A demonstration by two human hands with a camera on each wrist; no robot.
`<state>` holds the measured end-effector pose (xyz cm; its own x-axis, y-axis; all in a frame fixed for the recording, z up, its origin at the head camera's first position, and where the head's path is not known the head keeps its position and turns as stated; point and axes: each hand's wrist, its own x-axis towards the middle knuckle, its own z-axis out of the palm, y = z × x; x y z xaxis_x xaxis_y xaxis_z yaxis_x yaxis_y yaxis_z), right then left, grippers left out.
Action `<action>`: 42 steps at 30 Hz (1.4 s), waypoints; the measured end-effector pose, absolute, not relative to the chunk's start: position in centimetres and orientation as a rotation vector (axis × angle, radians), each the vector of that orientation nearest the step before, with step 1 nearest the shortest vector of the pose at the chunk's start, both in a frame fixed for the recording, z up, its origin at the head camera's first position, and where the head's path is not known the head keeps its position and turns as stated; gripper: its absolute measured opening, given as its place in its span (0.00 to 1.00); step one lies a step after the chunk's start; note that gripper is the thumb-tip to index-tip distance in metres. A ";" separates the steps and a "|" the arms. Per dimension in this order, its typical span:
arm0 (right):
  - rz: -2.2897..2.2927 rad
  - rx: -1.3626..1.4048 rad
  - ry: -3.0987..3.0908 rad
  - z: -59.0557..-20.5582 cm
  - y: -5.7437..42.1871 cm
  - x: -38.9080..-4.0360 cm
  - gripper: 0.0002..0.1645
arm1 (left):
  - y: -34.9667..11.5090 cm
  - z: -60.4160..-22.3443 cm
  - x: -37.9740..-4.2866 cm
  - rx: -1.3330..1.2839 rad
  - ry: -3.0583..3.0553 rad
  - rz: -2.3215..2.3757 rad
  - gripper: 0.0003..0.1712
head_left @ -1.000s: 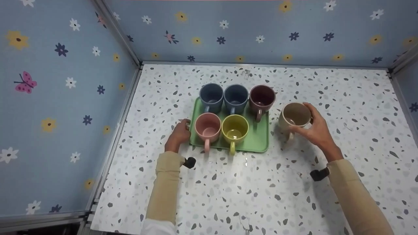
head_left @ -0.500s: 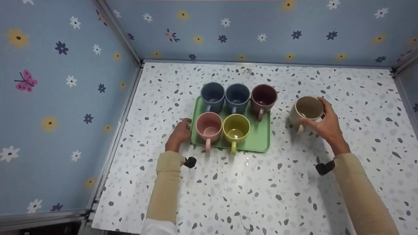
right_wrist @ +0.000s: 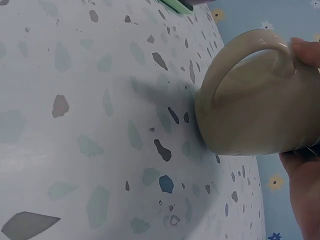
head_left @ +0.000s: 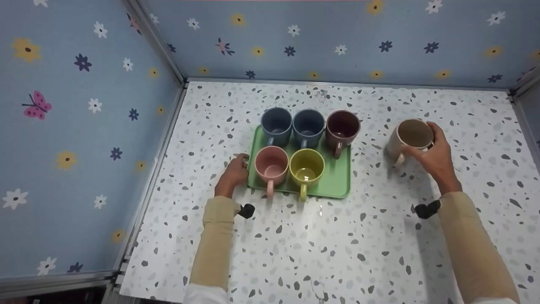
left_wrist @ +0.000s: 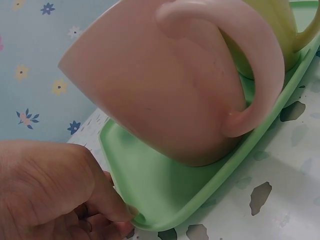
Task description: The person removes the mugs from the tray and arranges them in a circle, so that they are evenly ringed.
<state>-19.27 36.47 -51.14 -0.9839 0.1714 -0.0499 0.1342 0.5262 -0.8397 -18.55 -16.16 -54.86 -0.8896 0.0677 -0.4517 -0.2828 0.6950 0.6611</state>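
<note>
My right hand point(head_left: 436, 158) grips a beige mug point(head_left: 398, 141) around its upper side, to the right of a green tray point(head_left: 333, 181). The mug's handle point(right_wrist: 240, 47) points toward the front, and its base is close over the table in the right wrist view. At the tray's left edge, my left hand point(head_left: 235, 171) pinches the rim, a fingertip lying over it at the corner in the left wrist view. Nearest that hand stands a pink mug point(left_wrist: 150, 85), with a yellow mug point(head_left: 310, 179) beside it. Behind them are two blue mugs point(head_left: 276, 135) and a maroon mug point(head_left: 341, 139).
The white speckled table point(head_left: 287, 253) extends around the tray on all sides. Blue flowered panels point(head_left: 316, 33) with metal framing point(head_left: 158, 46) rise at the back, left and right. The mugs on the tray stand close together, handles toward the front.
My right hand has carried the beige mug to the right and slightly back, away from the tray. The left hand keeps its place at the tray's rim.
</note>
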 end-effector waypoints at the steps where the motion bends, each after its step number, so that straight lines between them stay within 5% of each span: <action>1: 1.480 -0.280 -2.714 -51.1 36.7 -19.3 0.59 | -16.2 -54.8 -18.6 -0.166 2.460 1.064 0.32; 42: 1.410 -0.524 -2.674 -51.4 40.9 -18.6 0.56 | -16.1 -55.1 -18.5 -0.163 2.485 1.095 0.33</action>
